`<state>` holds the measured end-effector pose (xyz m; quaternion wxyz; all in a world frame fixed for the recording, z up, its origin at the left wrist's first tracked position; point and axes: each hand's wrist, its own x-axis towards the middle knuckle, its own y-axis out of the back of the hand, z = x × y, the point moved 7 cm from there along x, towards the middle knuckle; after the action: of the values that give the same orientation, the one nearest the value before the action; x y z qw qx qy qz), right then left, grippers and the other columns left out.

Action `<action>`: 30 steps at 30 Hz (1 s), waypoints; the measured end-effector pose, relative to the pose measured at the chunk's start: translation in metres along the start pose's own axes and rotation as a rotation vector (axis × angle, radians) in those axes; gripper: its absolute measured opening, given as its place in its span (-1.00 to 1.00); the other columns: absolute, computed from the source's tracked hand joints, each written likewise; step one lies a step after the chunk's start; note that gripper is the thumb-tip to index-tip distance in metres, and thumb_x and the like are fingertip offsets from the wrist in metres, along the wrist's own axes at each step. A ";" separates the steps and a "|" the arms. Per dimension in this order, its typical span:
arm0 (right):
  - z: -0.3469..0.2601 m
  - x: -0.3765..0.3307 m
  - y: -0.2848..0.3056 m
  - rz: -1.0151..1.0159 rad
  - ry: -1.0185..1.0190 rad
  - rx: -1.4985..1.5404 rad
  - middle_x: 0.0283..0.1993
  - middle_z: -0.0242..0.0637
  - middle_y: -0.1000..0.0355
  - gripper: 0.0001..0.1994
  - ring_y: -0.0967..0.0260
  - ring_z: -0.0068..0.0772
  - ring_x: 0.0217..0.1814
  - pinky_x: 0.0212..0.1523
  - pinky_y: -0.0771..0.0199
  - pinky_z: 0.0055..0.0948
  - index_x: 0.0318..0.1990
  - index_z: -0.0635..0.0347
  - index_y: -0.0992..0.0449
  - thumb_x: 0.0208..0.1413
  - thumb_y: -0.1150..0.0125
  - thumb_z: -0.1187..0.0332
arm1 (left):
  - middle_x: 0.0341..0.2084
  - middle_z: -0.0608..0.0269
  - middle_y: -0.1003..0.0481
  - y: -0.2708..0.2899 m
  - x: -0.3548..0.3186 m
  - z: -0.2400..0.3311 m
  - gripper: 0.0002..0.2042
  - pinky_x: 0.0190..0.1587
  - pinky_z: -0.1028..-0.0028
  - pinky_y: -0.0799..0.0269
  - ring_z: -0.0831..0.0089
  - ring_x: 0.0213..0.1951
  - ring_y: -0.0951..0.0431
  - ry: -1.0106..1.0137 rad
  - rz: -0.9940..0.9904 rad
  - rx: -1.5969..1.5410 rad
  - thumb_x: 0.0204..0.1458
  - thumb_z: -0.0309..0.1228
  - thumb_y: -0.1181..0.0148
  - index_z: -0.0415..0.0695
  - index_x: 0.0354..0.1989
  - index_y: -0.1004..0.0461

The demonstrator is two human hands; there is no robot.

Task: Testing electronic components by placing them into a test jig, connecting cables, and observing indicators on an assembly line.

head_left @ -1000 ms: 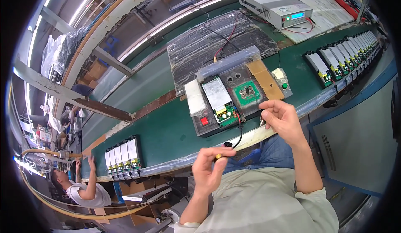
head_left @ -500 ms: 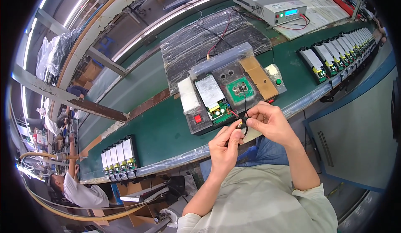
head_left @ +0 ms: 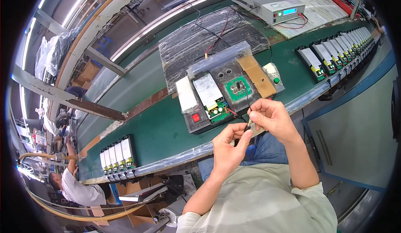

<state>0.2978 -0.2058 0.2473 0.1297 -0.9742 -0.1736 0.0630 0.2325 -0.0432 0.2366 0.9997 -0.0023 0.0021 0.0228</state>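
Observation:
My left hand [head_left: 230, 146] and my right hand [head_left: 270, 117] meet just in front of the green bench edge, both pinching a small yellow-tipped plug [head_left: 249, 123] on a thin black cable [head_left: 247, 97]. The cable runs up to the green socket plate [head_left: 238, 87] of a dark test fixture [head_left: 217, 99]. A silver-topped power supply board [head_left: 211, 95] lies in the fixture beside a white block [head_left: 186, 94], with a red button [head_left: 196, 117] at the fixture's front.
A row of finished boards [head_left: 118, 155] sits at the bench's left front and a longer row [head_left: 338, 51] at the right. A grey tester with a blue display [head_left: 267, 1] stands at the back. Another person [head_left: 73, 187] works at lower left.
My left hand rose from near my lap to meet my right hand at the bench edge. Both now pinch the cable end together.

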 end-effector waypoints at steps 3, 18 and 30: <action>0.002 0.001 0.007 0.009 0.034 -0.013 -0.25 -0.44 -0.57 -0.82 -0.49 -0.69 -0.32 -0.32 -0.51 -0.62 -0.10 0.29 -0.62 0.39 -0.45 0.35 | -0.27 0.27 -0.73 -0.007 0.005 0.004 -0.79 -0.17 0.55 -0.60 0.64 -0.27 -0.66 0.002 0.000 0.044 0.28 -0.49 -0.47 -0.33 0.00 -0.67; 0.007 0.003 0.026 0.097 0.106 -0.103 -0.27 -0.42 -0.62 -0.85 -0.56 -0.68 -0.27 -0.27 -0.60 -0.56 -0.14 0.37 -0.64 0.36 -0.46 0.44 | -0.41 0.19 -0.73 -0.031 0.018 -0.001 -0.85 -0.34 0.51 -0.57 0.66 -0.41 -0.65 -0.109 0.116 0.117 0.23 -0.52 -0.48 -0.36 -0.16 -0.66; -0.051 0.008 0.005 0.365 0.478 -1.003 -0.32 -0.14 -0.62 -0.81 -0.62 -0.17 -0.39 -0.30 -0.58 -0.23 -0.16 0.31 -0.70 0.30 -0.47 0.33 | -0.35 0.04 -0.71 -0.032 0.001 0.041 -0.78 -0.23 0.46 -0.61 0.41 -0.31 -0.76 -0.504 0.084 0.445 0.18 -0.60 -0.47 -0.37 -0.03 -0.66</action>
<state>0.3156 -0.2190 0.2941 -0.3249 -0.9178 0.0226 -0.2269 0.2349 -0.0745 0.2780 0.9429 0.2219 -0.2402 0.0627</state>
